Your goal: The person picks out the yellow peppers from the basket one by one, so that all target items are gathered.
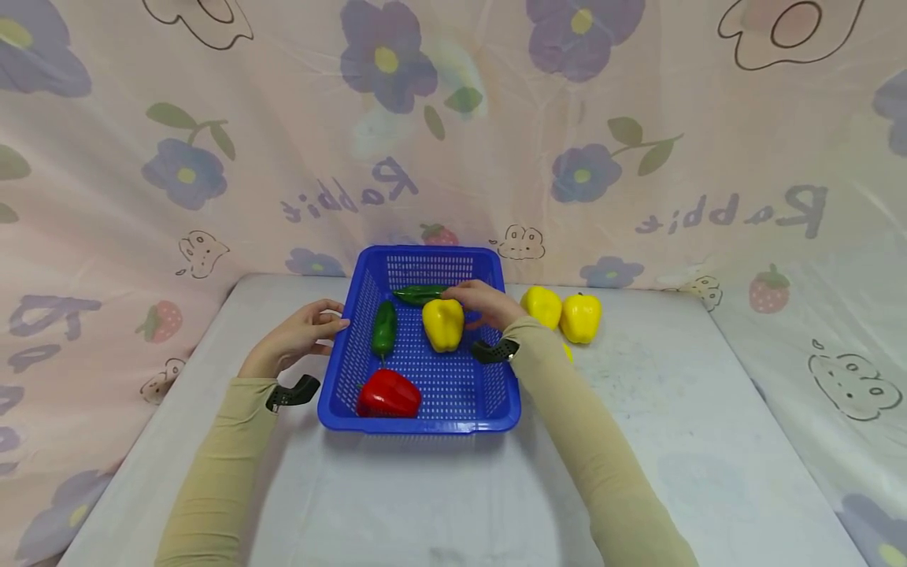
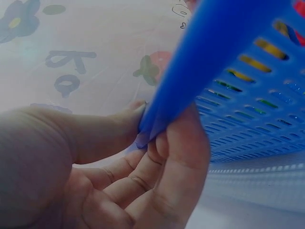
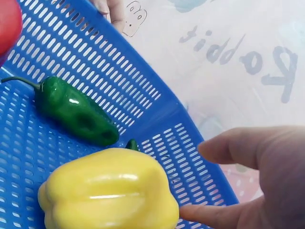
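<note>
A blue plastic basket (image 1: 420, 426) stands on the table. My left hand (image 1: 301, 335) pinches its left rim between thumb and fingers, as the left wrist view shows up close. Over the basket's right side, my right hand (image 1: 485, 303) is beside a yellow bell pepper (image 1: 443, 324). In the right wrist view its thumb and finger (image 3: 209, 214) are spread apart; that fingertip appears to touch the pepper's end. Also inside lie a long green pepper (image 1: 384, 331) at the left, another green pepper (image 1: 418, 294) at the back and a red bell pepper (image 1: 389, 394) at the front left.
Right of the basket, two yellow bell peppers (image 1: 542, 307) (image 1: 581, 318) stand on the white tabletop (image 1: 673, 409). A sliver of another yellow thing (image 1: 568, 352) shows behind the right sleeve. A patterned curtain (image 1: 453, 157) hangs behind the table and along its sides.
</note>
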Demonstrator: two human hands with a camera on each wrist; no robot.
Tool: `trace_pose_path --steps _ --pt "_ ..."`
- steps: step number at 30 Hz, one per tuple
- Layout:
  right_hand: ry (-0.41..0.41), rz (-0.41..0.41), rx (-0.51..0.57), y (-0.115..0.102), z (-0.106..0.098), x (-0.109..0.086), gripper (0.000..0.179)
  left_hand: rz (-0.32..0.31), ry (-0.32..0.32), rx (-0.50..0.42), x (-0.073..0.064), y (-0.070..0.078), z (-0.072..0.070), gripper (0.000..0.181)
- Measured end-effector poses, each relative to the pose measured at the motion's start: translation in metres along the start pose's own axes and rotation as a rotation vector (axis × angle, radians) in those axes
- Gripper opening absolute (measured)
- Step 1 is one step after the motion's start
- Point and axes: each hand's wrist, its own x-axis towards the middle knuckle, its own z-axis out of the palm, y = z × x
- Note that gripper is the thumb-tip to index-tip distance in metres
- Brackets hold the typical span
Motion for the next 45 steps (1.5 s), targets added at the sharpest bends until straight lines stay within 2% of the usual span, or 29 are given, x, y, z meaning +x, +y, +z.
trace_pose_path --steps 5,10,19,35,45 --pt "-0.009 0.022 0.01 0.001 0.0 0.003 0.05 0.012 -0.014 0.011 0.0 0.0 -0.001 0.05" --pt "-0.024 0.022 -0.002 0.004 0.0 0.008 0.048 -0.003 -0.015 0.011 -0.002 0.001 -0.001 0.049" --pt "-0.028 0.016 -0.09 0.003 0.0 0.013 0.041 -0.002 -0.011 0.014 0.0 0.002 -0.001 0.05" --pt "-0.05 0.06 -0.159 0.003 0.004 0.016 0.055 -0.001 -0.014 0.023 -0.004 0.006 0.0 0.053" --pt "-0.068 0.093 -0.185 0.005 0.009 0.013 0.063 -0.011 -0.005 0.022 -0.001 0.0 -0.001 0.049"
